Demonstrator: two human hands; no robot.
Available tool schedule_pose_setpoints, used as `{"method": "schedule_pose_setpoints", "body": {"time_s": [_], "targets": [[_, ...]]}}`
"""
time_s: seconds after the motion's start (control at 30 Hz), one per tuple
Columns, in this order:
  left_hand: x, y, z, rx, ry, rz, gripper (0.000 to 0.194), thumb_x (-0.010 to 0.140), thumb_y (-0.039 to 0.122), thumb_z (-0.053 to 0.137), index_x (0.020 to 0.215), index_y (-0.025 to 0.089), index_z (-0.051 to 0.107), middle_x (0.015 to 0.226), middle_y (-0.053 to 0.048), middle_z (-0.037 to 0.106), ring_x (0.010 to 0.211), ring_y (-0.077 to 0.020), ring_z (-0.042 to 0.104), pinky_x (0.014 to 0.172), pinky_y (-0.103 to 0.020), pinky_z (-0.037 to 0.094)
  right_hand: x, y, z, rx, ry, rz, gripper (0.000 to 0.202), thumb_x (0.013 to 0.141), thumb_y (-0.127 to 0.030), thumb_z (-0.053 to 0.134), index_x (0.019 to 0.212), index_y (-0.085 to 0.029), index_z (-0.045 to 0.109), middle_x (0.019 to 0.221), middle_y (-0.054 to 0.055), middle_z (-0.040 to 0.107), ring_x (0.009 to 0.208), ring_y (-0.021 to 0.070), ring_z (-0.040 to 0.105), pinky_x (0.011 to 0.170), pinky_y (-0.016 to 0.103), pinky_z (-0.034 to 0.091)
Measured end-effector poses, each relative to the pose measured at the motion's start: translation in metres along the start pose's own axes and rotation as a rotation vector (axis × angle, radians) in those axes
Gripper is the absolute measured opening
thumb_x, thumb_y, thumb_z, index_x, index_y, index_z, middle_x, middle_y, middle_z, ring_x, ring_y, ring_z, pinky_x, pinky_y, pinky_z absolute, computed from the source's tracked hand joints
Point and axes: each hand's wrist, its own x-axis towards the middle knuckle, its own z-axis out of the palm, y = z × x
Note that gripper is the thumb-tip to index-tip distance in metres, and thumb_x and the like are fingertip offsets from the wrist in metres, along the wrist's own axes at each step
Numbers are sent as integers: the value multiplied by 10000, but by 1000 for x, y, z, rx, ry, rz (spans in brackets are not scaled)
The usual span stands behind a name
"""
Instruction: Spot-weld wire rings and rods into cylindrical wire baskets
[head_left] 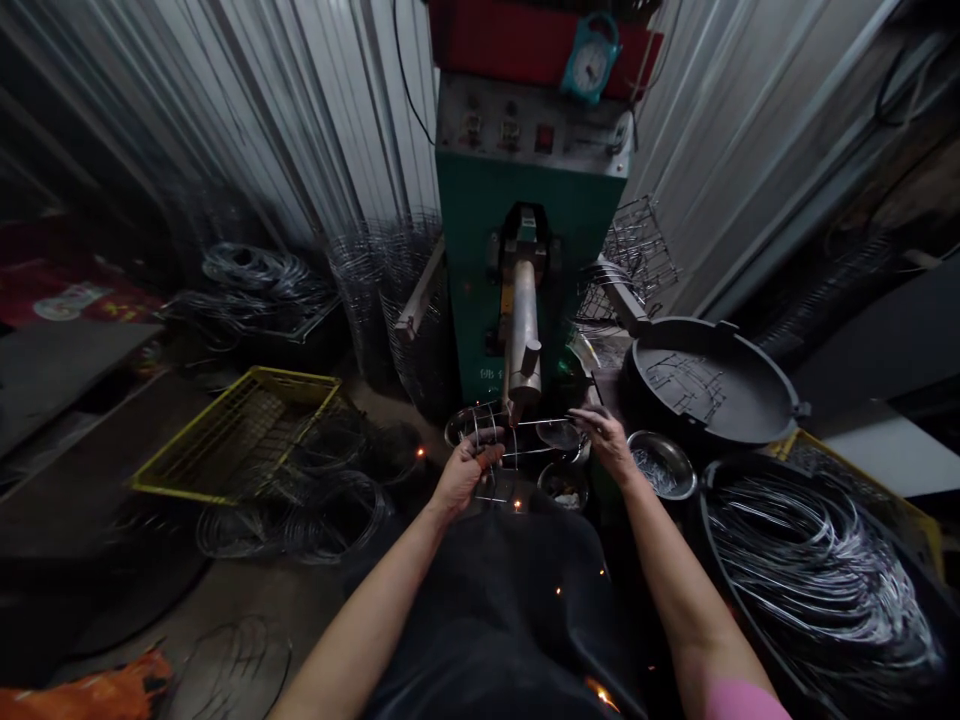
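Note:
A spot welder with a green cabinet (480,240) stands straight ahead, and its metal electrode arm (523,330) reaches toward me. Just below the electrode tip is a wire frame (541,421) of thin bent rods. My left hand (463,470) grips the frame's left side, thumb and fingers closed round the wires. At the right end, my right hand (606,440) pinches the frame with its fingertips. Sparks fly around the hands and over my dark apron (495,610). The exact weld point is partly hidden by the electrode and too dim to make out.
On the right are a metal bowl (684,470) of small wire pieces, a round pan (784,405) with short wires, and a tub of wire rings (825,560). Left are a yellow crate (187,492) and stacked wire rings (337,520). A small bowl (564,480) sits below the frame.

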Motion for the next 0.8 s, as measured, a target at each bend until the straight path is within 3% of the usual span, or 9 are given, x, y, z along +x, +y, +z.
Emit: {"method": "schedule_pose_setpoints", "body": {"time_s": [0.13,0.23,0.3,0.57,0.63,0.8], "targets": [[-1,0,0,7,-21,26,435,606,331,700,1000,179,596,582,36,540,488,-55,482,379,-146,284,-43,18,-32,-146,194,6,323,839,-340,426,1102,-229,576,1020,73,595,929,188,561,825,341,436],[-1,-1,4,-12,7,45,439,592,326,707,988,172,596,591,34,534,498,-57,491,359,-142,239,-70,22,-43,-291,137,63,328,803,-387,476,1041,-212,617,921,80,608,824,200,572,742,343,459],[-2,-3,9,-35,39,59,443,587,324,710,986,170,593,608,31,534,504,-59,497,354,-140,230,-74,14,-41,-346,91,52,287,789,-403,497,950,-224,653,845,66,606,789,200,559,726,345,455],[-9,-8,20,-69,102,103,438,615,363,682,998,170,590,586,31,536,457,-51,458,337,-149,225,-25,-52,11,-246,-31,-212,164,812,-324,505,837,-240,644,790,46,599,828,193,507,759,351,432],[-9,-7,19,-39,115,104,439,620,371,678,1002,174,588,594,30,544,444,-49,454,333,-150,222,-17,-56,21,-239,-35,-244,133,788,-324,542,793,-234,639,789,47,590,829,195,500,756,351,433],[-7,-3,14,-2,117,83,443,621,391,672,997,171,591,568,32,542,400,-42,428,325,-152,207,-6,-50,31,-261,-25,-256,125,741,-352,593,745,-236,640,1033,71,541,1016,232,428,860,390,398]]}}
